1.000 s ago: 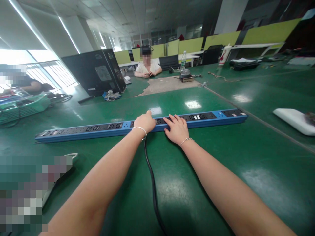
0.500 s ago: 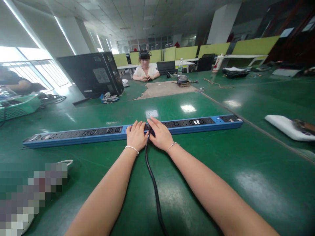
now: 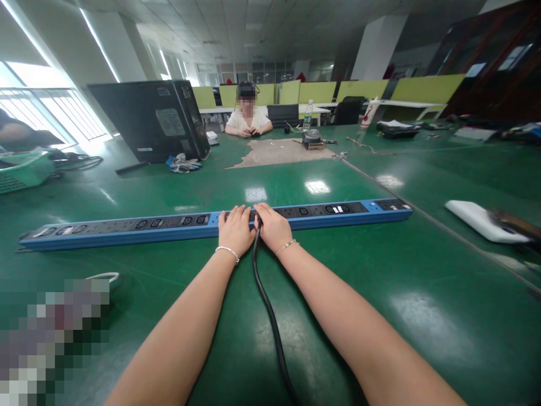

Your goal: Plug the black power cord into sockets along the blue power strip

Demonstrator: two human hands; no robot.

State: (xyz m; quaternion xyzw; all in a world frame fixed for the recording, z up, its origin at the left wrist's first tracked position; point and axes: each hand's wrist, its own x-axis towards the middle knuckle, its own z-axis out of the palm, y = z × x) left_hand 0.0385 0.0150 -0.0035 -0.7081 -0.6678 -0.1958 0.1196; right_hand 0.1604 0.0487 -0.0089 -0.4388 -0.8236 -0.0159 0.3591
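A long blue power strip (image 3: pixel 194 230) with black sockets lies across the green table. My left hand (image 3: pixel 236 228) lies over its middle, fingers bent onto the top and pressed close together. Right beside it, my right hand (image 3: pixel 273 226) is closed around the upper end of a black cable (image 3: pixel 270 316). The cable meets the strip between my two hands and runs down toward me. My fingers hide the point where it meets the strip.
A black computer case (image 3: pixel 147 121) and gloves (image 3: pixel 183 163) stand beyond the strip at left, near a green basket (image 3: pixel 25 173). A person (image 3: pixel 248 121) sits across the table. At right lies a white object (image 3: pixel 482 221); a blurred item (image 3: pixel 54 332) is at lower left.
The view has shifted slightly. My right hand's fingers are drawn in closer together beside the cable. My left hand stays on the strip.
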